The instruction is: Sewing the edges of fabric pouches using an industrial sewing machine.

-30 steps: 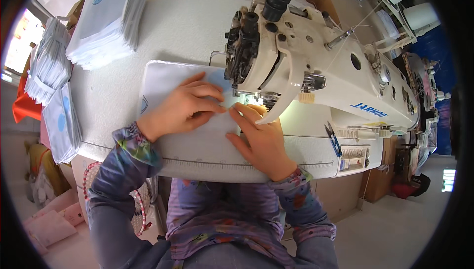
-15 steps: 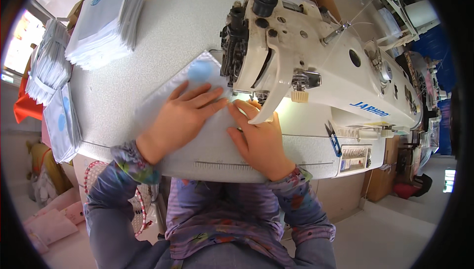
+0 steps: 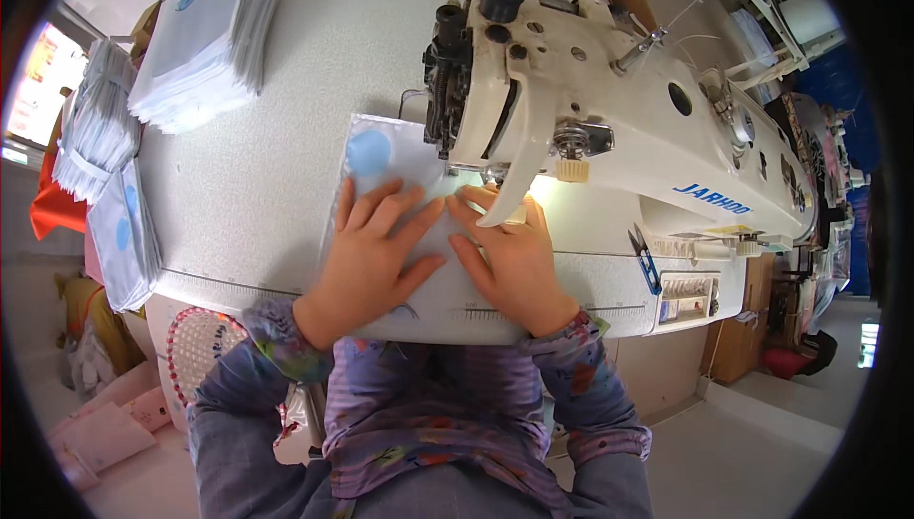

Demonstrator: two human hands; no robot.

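A pale fabric piece point(image 3: 411, 149) with a light blue round print lies on the table of a white sewing machine point(image 3: 628, 109), its right side under the machine's head. My left hand point(image 3: 371, 248) rests flat on this piece, fingers spread and pointing away from me. Beside the needle area, my right hand point(image 3: 509, 252) lies with its fingers stretched out on the cloth, fingertips partly hidden behind the machine's white guard. The tips of both index fingers almost meet just left of the needle, which I cannot make out.
Blue-handled thread snips point(image 3: 645, 260) lie right of my right hand, above a small parts tray point(image 3: 687, 298). A tall stack of printed fabric pieces point(image 3: 205, 43) stands at the far left, with a tied bundle point(image 3: 100, 124) beside it. A ruler strip runs along the front edge.
The fabric piece has turned from slanting to nearly straight, its far corner now left of the machine's head. My left hand has turned with it and moved slightly right.
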